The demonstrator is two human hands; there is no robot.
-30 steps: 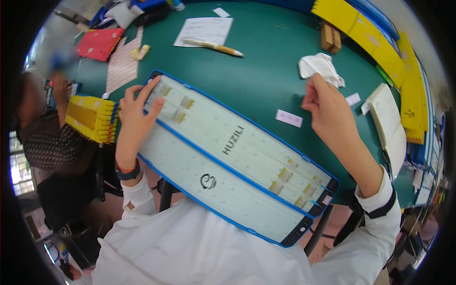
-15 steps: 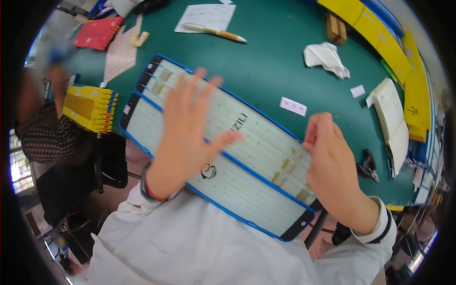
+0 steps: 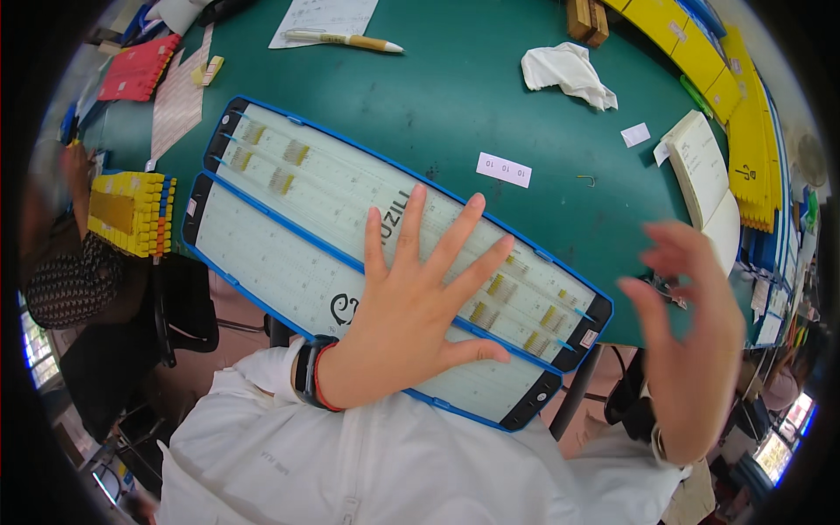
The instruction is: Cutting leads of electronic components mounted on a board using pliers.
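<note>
spreads the left hand [image 3: 416,302] over the middle of 1 open case [image 3: 276,241], with all 5 fingers apart and clamped on nothing; seems to rest on it. holds the right hand [image 3: 696,337] raised beside the case's near right end, blurred, with thumb and fingertips well apart and no grip visible.

finds the case at the near edge of the table [image 3: 472,96], with its long axis slanting from far left to near right: under the left fingers, left of the right ones. finds 1 small metal hook [image 3: 586,181] past the case's far edge, roughly crosswise: ahead and left of the right fingertips, slightly nearer to them than to the left ones. shows 1 small black object [image 3: 662,283] partly behind the right hand; cannot tell whether touching.

counts 2 long pale panels in the case, with 4 yellow-brown clusters [image 3: 297,156] at the far left and at least 5 at the near right. counts also 1 pen [image 3: 346,39] on 1 sheet [image 3: 322,16], 1 crumpled white cloth [image 3: 569,74], 1 long label [image 3: 505,170], 1 white slip [image 3: 636,135], 1 open notebook [image 3: 700,171].
</note>
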